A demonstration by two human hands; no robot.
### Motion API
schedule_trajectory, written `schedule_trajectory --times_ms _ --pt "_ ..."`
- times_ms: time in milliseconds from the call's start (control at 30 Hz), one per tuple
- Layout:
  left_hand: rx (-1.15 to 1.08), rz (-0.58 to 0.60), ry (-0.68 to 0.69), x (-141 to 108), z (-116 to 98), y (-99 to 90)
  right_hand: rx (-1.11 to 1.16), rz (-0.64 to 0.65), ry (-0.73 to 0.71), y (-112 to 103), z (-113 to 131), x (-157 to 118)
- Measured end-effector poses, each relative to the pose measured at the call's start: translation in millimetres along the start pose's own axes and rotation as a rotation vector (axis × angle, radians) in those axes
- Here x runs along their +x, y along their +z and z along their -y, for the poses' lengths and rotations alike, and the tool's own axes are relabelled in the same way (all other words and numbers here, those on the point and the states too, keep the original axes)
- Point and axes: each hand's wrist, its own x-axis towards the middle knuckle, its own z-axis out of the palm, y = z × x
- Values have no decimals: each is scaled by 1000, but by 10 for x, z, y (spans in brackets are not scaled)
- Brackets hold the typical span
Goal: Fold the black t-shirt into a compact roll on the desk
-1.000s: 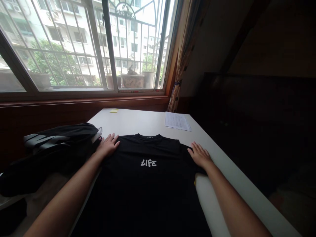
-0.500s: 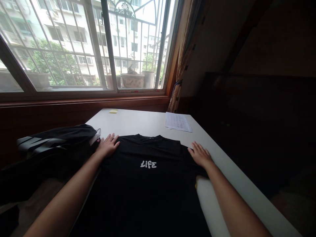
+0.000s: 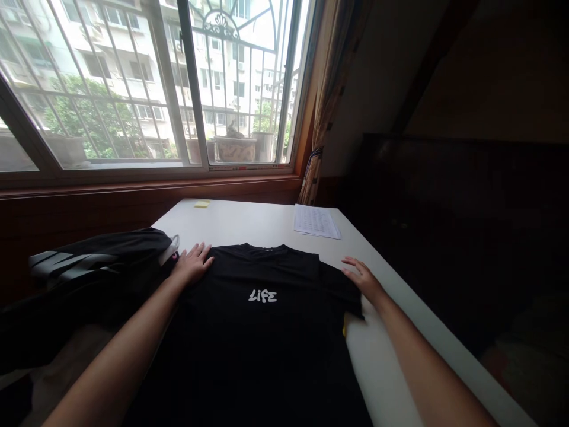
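Note:
A black T-shirt point(image 3: 267, 350) with white "Life" lettering is spread over the white table point(image 3: 240, 222), its collar toward the window. My left hand point(image 3: 193, 263) lies flat on the shirt's left sleeve area, fingers stretched out. At the other side, my right hand point(image 3: 362, 277) is beside the outer edge of the right sleeve, fingers apart and slightly bent; whether it touches the cloth I cannot tell. A small yellow spot shows under the shirt's right side, below the sleeve.
A heap of dark clothing point(image 3: 98, 261) with grey stripes lies left of my left arm. Printed papers point(image 3: 316, 222) and a yellow sticky note point(image 3: 201, 204) are at the table's far end. Beyond stand a barred window point(image 3: 146, 89) and a tied curtain point(image 3: 313, 166).
My right hand has shifted off the right sleeve to its outer edge, and its fingers have bent a little. My left hand stays flat in place. The view has moved slightly.

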Motion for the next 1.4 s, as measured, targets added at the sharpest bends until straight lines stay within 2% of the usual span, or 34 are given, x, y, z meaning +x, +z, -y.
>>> schedule_trajectory --times_ms 100,200,267,333,400,500,633,700,800,867,967,1100,1233,1400 --pt "-14 -65 36 -71 -22 -58 90 1 -64 -150 46 -258" --pt "-29 -174 101 -181 -75 -164 194 70 -122 -227 112 -528" --pt "-40 -244 170 -257 -184 -262 240 151 -164 -243 169 -677" --pt "-54 -296 269 -336 -403 -372 232 212 -194 -245 228 -784" --pt "-72 -318 394 -445 -757 -478 222 217 -208 -242 271 -844" --pt "-101 -291 637 -734 -1488 -602 277 173 -215 -237 278 -862" --pt "-171 -244 1231 -1311 -2479 -664 377 93 -225 -204 190 -833" --pt "-154 -267 1380 -1559 -2838 -635 412 49 -242 -175 140 -822" --pt "-142 -277 1404 -1752 -3153 -528 440 22 -254 -135 95 -815" --pt "-133 -274 1398 -1779 -3239 -446 439 16 -249 -120 87 -815" --pt "-155 -289 1391 -1770 -3254 -370 413 7 -244 -118 90 -816" --pt "-251 -346 1398 -1781 -3208 -381 355 5 -272 -128 88 -814" --pt "-348 -326 1381 -1802 -3189 -385 297 -6 -333 -139 100 -810" --pt "-318 -323 1411 -1836 -3207 -203 208 -21 -409 -167 159 -815"
